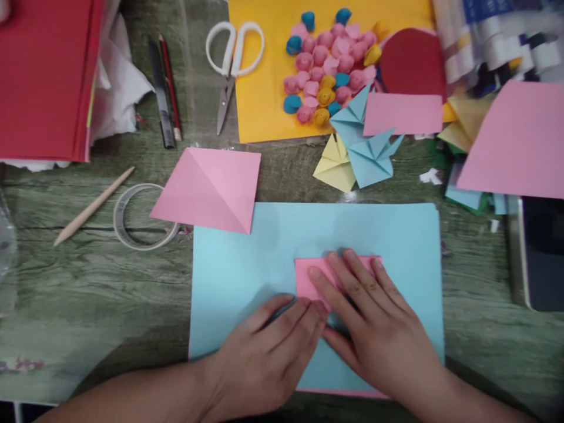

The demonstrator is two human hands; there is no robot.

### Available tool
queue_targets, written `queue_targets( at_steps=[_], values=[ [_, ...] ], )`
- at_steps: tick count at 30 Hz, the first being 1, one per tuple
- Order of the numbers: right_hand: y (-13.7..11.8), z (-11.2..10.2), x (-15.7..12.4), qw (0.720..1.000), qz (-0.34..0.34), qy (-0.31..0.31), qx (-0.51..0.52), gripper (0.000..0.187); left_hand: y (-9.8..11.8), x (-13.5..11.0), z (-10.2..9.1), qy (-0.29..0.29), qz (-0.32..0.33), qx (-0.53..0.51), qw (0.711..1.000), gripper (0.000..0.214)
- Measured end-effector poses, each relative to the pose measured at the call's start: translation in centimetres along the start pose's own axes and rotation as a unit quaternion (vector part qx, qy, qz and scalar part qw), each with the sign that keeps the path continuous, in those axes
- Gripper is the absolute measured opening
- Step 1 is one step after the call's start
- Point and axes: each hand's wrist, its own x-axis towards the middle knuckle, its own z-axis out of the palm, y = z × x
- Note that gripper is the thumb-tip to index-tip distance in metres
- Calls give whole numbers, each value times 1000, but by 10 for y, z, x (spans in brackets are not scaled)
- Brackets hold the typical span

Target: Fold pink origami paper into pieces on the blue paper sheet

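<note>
Both hands press flat on a small pink paper (305, 281) lying on a large light-blue sheet (247, 264). My right hand (374, 326) lies over the pink paper with its fingers stretched out and spread. My left hand (268, 349) rests beside it, fingers extended and together, tips touching the pink paper's lower left part. Most of the pink paper is hidden under the hands. A second pink square (209, 188) with a diagonal crease lies just above the blue sheet's left corner.
White scissors (231, 59), pencils (166, 82), a wooden stick (92, 205) and a tape roll (141, 217) lie to the left. An orange sheet (259, 88) holds several paper roses (326, 64). Folded blue and yellow paper shapes (361, 147), pink sheets and a phone (537, 252) lie to the right.
</note>
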Motion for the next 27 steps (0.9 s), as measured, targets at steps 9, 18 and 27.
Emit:
queue_targets(
  at_steps=[9,18,27],
  values=[
    [-1,0,0,1000,-1,6,-8,53,5,-1,-3,-23,-31,47,998,34],
    [0,0,-1,1000,-1,-9,-10,57,6,0,-5,-29,-35,55,997,34],
    [0,-1,-3,999,-6,-36,-24,69,5,1,-2,-21,-46,33,998,33]
  ],
)
